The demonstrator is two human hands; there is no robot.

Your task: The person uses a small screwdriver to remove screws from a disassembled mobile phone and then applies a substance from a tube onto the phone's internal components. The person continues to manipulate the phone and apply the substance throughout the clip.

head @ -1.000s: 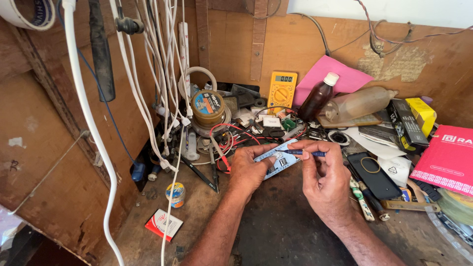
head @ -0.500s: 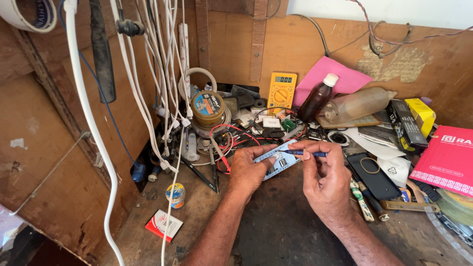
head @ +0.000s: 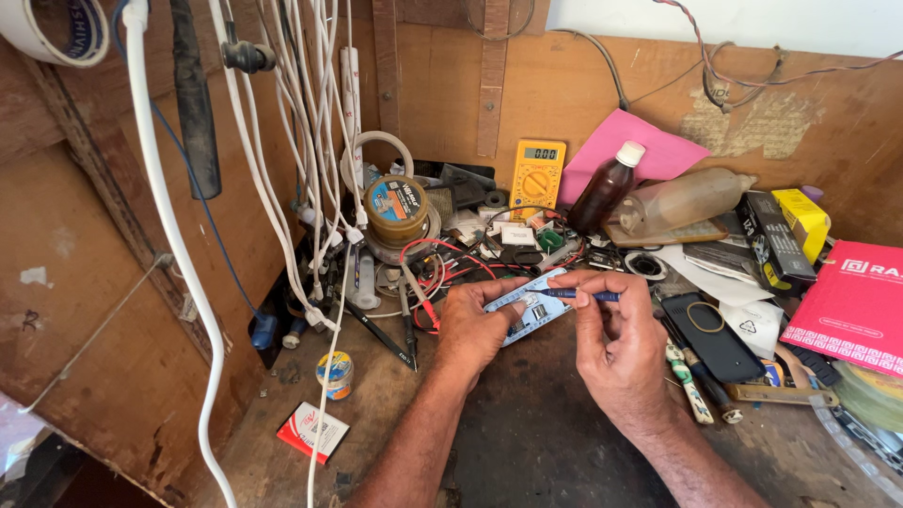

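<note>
Left hand [head: 475, 325] curled palm-down over cluttered wooden workbench [head: 527, 442], fingers clamped round pale-blue opened phone [head: 527, 309]. Right hand [head: 616, 343] raised beside it, fingertips pinched shut on blue screwdriver [head: 578, 294], tip resting on phone.

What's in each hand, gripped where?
Left hand holds the pale blue phone frame by its left end. Right hand pinches a blue tool near its right end, tip over the frame.
</note>
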